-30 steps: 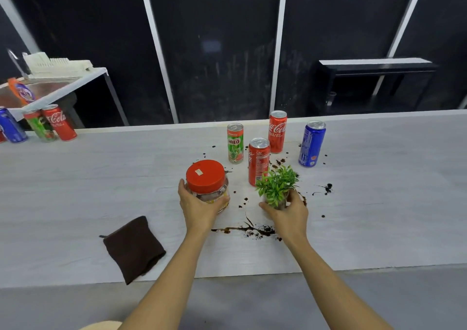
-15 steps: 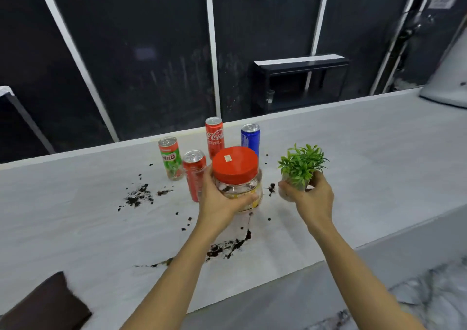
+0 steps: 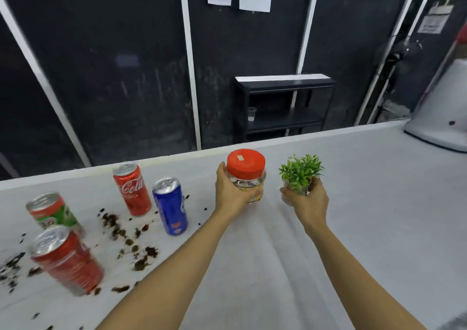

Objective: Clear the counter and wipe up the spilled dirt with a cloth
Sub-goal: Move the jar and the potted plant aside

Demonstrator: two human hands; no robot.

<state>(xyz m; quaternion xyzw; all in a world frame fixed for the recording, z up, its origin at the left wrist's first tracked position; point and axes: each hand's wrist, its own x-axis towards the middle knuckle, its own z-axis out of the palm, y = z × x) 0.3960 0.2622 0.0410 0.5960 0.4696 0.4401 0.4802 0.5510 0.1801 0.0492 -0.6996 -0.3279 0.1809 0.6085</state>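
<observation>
The jar in my left hand sits left of the plant; four cans and dirt lie farther left of the jar on the bench.

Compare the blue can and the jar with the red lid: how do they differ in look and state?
The blue can is slim, opaque metal with a silver top; the jar is wider, clear plastic under a broad red lid. The blue can stands free on the counter beside spilled dirt; the jar is gripped by the left hand, away from the dirt. Both are upright and closed.
</observation>
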